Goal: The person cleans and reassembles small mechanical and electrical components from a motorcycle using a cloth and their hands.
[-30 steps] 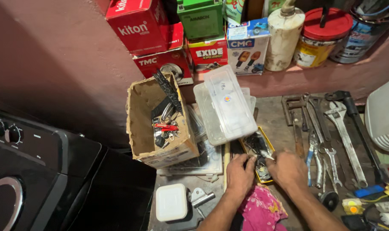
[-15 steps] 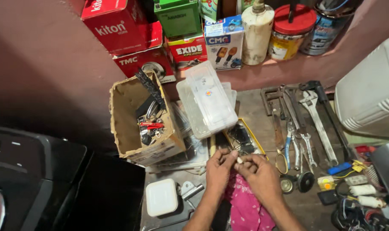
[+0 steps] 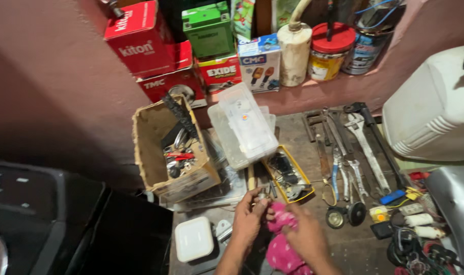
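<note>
My left hand (image 3: 248, 220) is near the bottom middle, its fingertips pinched on a small metal part (image 3: 261, 196) just in front of a yellow tray (image 3: 307, 184) of dark small parts. Beside it, my right hand (image 3: 307, 238) is blurred and grips a pink cloth (image 3: 279, 248) that lies between the two hands. A clear plastic box (image 3: 244, 127) leans just beyond the tray.
An open cardboard box (image 3: 149, 137) of hardware stands at the left, with a white square container (image 3: 193, 238) below it. Wrenches and pliers (image 3: 355, 147) lie to the right, by a large white plastic container (image 3: 435, 112). Cartons and cans line the back shelf (image 3: 339, 86). A black appliance (image 3: 63, 224) sits at far left.
Both hands have drawn back from the yellow tray towards me and down onto the pink cloth. The view has shifted, showing more of the bench to the right.
</note>
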